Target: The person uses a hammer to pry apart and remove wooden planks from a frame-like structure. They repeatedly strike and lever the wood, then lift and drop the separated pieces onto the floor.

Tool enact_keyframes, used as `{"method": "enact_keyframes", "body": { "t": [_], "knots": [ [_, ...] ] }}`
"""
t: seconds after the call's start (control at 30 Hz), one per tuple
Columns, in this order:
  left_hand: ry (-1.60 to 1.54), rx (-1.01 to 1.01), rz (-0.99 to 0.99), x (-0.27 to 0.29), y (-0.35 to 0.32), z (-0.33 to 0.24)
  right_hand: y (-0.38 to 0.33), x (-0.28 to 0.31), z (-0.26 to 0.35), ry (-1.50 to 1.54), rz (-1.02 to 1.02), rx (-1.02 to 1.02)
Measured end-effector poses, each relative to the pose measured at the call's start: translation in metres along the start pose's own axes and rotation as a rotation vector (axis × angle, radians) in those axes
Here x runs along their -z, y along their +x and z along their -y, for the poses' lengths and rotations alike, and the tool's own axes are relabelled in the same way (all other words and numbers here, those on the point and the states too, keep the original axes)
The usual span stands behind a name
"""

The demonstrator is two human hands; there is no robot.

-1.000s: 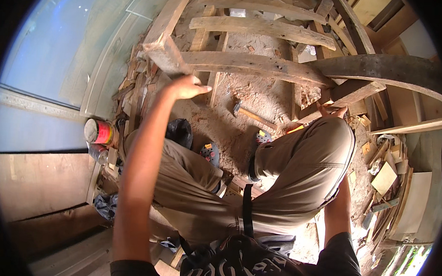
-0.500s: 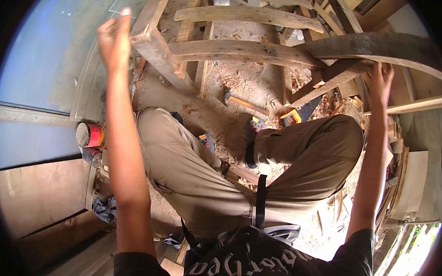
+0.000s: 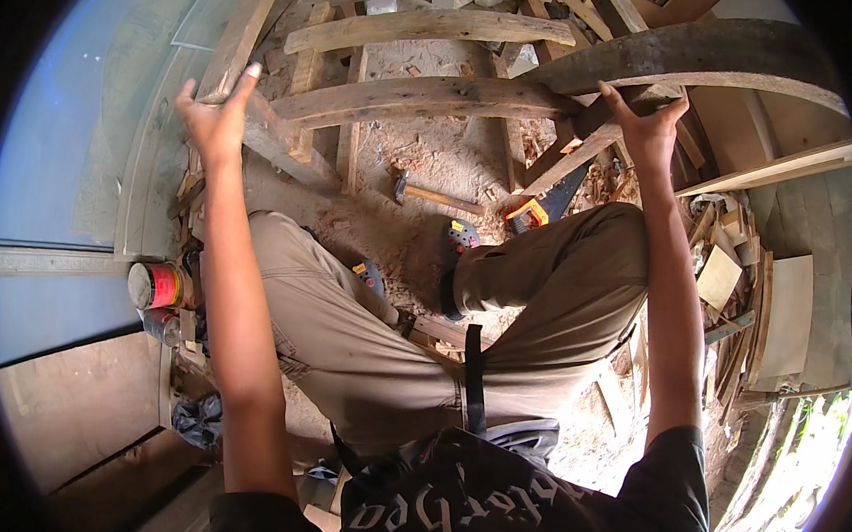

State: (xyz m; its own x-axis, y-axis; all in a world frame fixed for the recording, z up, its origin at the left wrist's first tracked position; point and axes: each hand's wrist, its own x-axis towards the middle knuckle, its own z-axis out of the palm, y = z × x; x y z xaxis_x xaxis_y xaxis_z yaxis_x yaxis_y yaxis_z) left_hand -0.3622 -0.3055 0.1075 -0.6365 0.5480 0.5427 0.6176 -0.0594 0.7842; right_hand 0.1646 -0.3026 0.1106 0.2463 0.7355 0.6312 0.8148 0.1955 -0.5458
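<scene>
A wooden frame of curved slats (image 3: 424,102), perhaps a chair or bench part, stands in front of my knees. At its near left corner my left hand (image 3: 217,129) grips the end of a leg, thumb on one side and fingers on the other. My right hand (image 3: 650,133) clasps the opposite corner, under the broad curved rail (image 3: 701,57); some of its fingers are hidden behind the wood. On the dusty floor beyond my feet lie a hammer (image 3: 440,198) with a wooden handle and a handsaw (image 3: 527,214) with an orange and black grip.
Left of my arm stand a red-labelled can (image 3: 163,285) and a clear jar (image 3: 162,327), beside a blue panel (image 3: 59,174). A black plastic bag (image 3: 198,420) lies nearer. Wood offcuts (image 3: 720,277) pile up at right, below a long board (image 3: 772,169).
My left hand has come down from above onto the frame's left corner. My right hand has shifted left along the rail and closed around the right corner. The whole view has shifted slightly.
</scene>
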Motion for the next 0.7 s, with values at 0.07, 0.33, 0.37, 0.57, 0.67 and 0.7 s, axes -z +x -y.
{"method": "enact_keyframes", "body": {
  "t": [0.07, 0.33, 0.37, 0.57, 0.67, 0.7],
  "knots": [
    [0.011, 0.002, 0.071, 0.006, 0.003, 0.005, 0.001, 0.006, 0.017, -0.023, 0.074, -0.136],
    [0.034, -0.016, 0.142, 0.010, -0.002, -0.008, 0.006, 0.019, 0.010, 0.002, 0.190, -0.187],
    [0.054, -0.014, 0.136, 0.011, -0.001, -0.006, 0.007, 0.018, 0.009, 0.033, 0.174, -0.154],
    [-0.180, 0.155, 0.316, 0.024, -0.005, -0.006, 0.003, 0.013, -0.007, 0.167, 0.131, -0.097],
    [-0.287, 0.434, 0.605, 0.032, -0.008, 0.011, -0.024, -0.001, -0.053, 0.081, 0.302, -0.196],
    [-0.190, 0.541, 0.755, 0.042, -0.006, 0.036, -0.040, -0.004, -0.053, 0.052, 0.443, -0.226]
  ]
}}
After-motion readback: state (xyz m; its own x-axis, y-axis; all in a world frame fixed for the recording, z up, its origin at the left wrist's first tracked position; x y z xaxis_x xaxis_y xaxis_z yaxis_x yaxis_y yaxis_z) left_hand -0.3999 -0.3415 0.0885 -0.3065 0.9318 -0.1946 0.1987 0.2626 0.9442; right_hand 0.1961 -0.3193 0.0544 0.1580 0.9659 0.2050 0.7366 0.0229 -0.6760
